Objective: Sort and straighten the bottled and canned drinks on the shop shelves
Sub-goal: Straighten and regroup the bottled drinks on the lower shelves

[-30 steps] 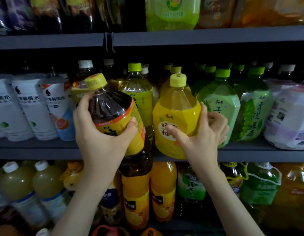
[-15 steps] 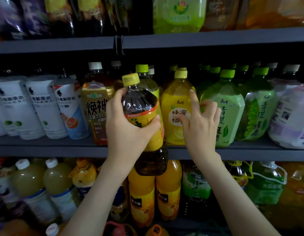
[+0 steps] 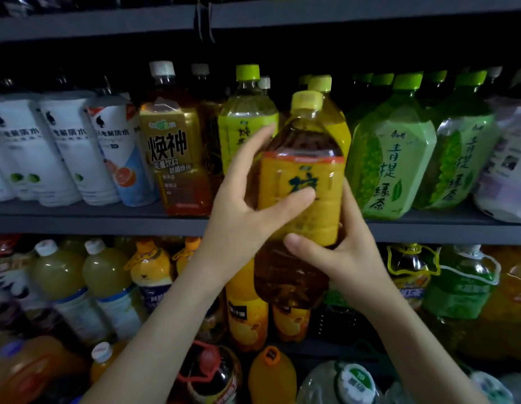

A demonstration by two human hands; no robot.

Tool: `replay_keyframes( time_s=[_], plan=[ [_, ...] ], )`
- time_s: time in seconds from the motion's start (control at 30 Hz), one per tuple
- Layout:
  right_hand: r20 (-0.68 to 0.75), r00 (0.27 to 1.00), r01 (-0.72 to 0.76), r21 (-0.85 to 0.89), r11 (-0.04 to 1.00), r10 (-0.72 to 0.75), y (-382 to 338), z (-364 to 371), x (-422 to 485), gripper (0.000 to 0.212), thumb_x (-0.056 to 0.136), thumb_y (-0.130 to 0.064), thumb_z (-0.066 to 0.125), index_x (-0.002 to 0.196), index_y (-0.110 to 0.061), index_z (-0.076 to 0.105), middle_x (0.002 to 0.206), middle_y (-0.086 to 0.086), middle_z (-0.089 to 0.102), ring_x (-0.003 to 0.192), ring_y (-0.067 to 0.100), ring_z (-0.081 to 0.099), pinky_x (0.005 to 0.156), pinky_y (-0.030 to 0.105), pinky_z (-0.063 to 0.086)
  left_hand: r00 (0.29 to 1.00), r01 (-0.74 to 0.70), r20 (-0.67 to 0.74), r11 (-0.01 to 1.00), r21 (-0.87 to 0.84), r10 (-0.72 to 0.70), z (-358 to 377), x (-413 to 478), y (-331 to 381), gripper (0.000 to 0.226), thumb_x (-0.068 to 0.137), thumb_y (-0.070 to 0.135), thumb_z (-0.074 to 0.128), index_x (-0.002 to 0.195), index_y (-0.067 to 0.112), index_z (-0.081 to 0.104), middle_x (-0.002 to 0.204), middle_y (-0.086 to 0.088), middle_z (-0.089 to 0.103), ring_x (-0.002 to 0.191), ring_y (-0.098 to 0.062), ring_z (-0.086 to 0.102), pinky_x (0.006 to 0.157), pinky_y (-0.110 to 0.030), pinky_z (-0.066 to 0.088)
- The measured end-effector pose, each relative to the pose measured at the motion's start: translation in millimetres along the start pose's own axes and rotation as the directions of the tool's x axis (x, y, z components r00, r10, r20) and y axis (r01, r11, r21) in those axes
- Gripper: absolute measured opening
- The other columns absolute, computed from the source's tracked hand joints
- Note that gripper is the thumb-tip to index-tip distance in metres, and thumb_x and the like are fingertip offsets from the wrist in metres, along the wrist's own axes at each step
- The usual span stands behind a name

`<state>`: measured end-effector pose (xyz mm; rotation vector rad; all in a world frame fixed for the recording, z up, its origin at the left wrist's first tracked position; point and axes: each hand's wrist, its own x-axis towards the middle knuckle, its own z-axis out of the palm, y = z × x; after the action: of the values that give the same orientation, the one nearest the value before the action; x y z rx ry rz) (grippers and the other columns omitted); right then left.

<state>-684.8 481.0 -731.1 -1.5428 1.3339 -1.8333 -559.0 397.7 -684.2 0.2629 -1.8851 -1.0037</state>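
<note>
1. Brown-drink bottle (image 3: 306, 147) — yellow cap, yellow label — held in front of the middle shelf (image 3: 107, 224) edge.
2. Left hand (image 3: 244, 211): fingers spread, gripping the label.
3. Right hand (image 3: 352, 255): fingers curled round the lower body.

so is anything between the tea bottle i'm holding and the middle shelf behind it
Yes. The yellow bottle stands on the shelf right behind the brown tea bottle, flanked by the lime-label bottle and the green tea bottle; no free gap shows.
</note>
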Motion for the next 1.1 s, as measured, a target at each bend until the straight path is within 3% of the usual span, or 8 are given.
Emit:
replay_keyframes(
  time_s=[0.17, 0.27, 0.43, 0.63, 0.77, 0.87, 0.97, 1.1],
  plan=[
    [0.000, 1.000, -0.023, 0.006, 1.000, 0.023, 0.3, -31.3, -13.9, 0.108, 0.072, -0.025, 0.078, 0.151, -0.036, 0.004, 0.141, -0.014, 0.047, 0.128, 0.012, 0.050, 0.096, 0.030, 0.048, 0.955, 0.114, 0.285, 0.987, -0.117, -0.077, 15.7, -16.3, -23.2, 0.085, 0.085, 0.019, 0.063, 0.149, 0.030, 0.007, 0.145, 0.022, 0.037, 0.129, 0.001, 0.043, 0.094, -0.015, 0.044],
    [0.056, 0.989, -0.136, 0.034, 0.990, 0.134, -6.8, -48.0, -16.2, 0.111, 0.078, -0.016, 0.076, 0.151, -0.033, -0.005, 0.145, -0.011, 0.043, 0.127, 0.009, 0.050, 0.093, 0.022, 0.048, 0.945, 0.161, 0.303, 0.981, -0.104, -0.123, 28.5, -10.4, -22.1, 0.089, 0.087, 0.009, 0.065, 0.148, 0.027, 0.003, 0.149, 0.014, 0.032, 0.129, 0.003, 0.042, 0.092, -0.013, 0.043],
    [0.157, 0.935, -0.331, 0.070, 0.941, 0.317, -40.7, -68.8, -13.5, 0.111, 0.074, -0.002, 0.068, 0.142, -0.036, -0.012, 0.146, -0.009, 0.033, 0.125, 0.001, 0.050, 0.092, 0.017, 0.047, 0.895, 0.331, 0.348, 0.939, -0.096, -0.280, 43.1, -5.7, 3.6, 0.093, 0.079, 0.014, 0.066, 0.144, 0.034, 0.003, 0.139, 0.031, 0.041, 0.128, 0.001, 0.045, 0.093, -0.013, 0.043],
    [0.175, 0.808, -0.589, 0.255, 0.767, 0.562, -90.3, -91.2, -14.8, 0.117, 0.074, 0.006, 0.072, 0.144, -0.042, -0.010, 0.139, -0.002, 0.047, 0.117, 0.008, 0.058, 0.088, 0.021, 0.049, 0.743, 0.603, 0.431, 0.792, -0.100, -0.512, 57.7, 12.4, 53.0, 0.093, 0.078, 0.024, 0.068, 0.145, 0.042, 0.007, 0.146, 0.010, 0.040, 0.127, -0.008, 0.048, 0.094, -0.018, 0.044],
    [0.056, 0.713, -0.637, 0.469, 0.612, 0.699, -141.0, -102.4, -15.2, 0.089, 0.079, -0.008, 0.062, 0.132, -0.059, 0.011, 0.126, -0.003, 0.062, 0.112, 0.012, 0.062, 0.084, 0.022, 0.051, 0.598, 0.739, 0.517, 0.671, -0.061, -0.612, 63.6, 37.1, 97.0, 0.090, 0.075, 0.029, 0.070, 0.141, 0.052, 0.014, 0.138, 0.014, 0.051, 0.126, -0.011, 0.050, 0.095, -0.024, 0.044],
    [-0.058, 0.641, -0.648, 0.493, 0.580, 0.766, -191.1, -112.9, -14.7, 0.093, 0.082, -0.009, 0.068, 0.132, -0.056, 0.006, 0.124, -0.003, 0.060, 0.105, 0.008, 0.065, 0.080, 0.020, 0.052, 0.509, 0.770, 0.595, 0.638, 0.008, -0.622, 74.2, 61.9, 144.3, 0.092, 0.073, 0.032, 0.072, 0.142, 0.050, 0.013, 0.138, 0.018, 0.049, 0.126, -0.009, 0.050, 0.099, -0.028, 0.045],
    [-0.160, 0.606, -0.605, 0.543, 0.582, 0.779, -249.9, -138.2, -11.6, 0.086, 0.087, -0.001, 0.057, 0.133, -0.050, 0.004, 0.118, -0.003, 0.061, 0.095, 0.004, 0.067, 0.075, 0.018, 0.053, 0.479, 0.777, 0.635, 0.630, 0.016, -0.606, 98.7, 91.5, 197.5, 0.095, 0.074, 0.023, 0.072, 0.145, 0.043, 0.012, 0.140, 0.007, 0.048, 0.118, -0.007, 0.056, 0.093, -0.024, 0.048],
    [-0.290, 0.555, -0.579, 0.538, 0.613, 0.780, -336.5, -188.8, -7.8, 0.086, 0.089, -0.003, 0.059, 0.141, -0.047, 0.006, 0.113, -0.006, 0.066, 0.098, 0.008, 0.067, 0.075, 0.019, 0.052, 0.458, 0.759, 0.705, 0.651, 0.006, -0.541, 146.3, 133.5, 271.5, 0.091, 0.072, 0.023, 0.074, 0.142, 0.046, 0.019, 0.133, 0.013, 0.053, 0.115, -0.008, 0.059, 0.087, -0.023, 0.049]
  ],
)
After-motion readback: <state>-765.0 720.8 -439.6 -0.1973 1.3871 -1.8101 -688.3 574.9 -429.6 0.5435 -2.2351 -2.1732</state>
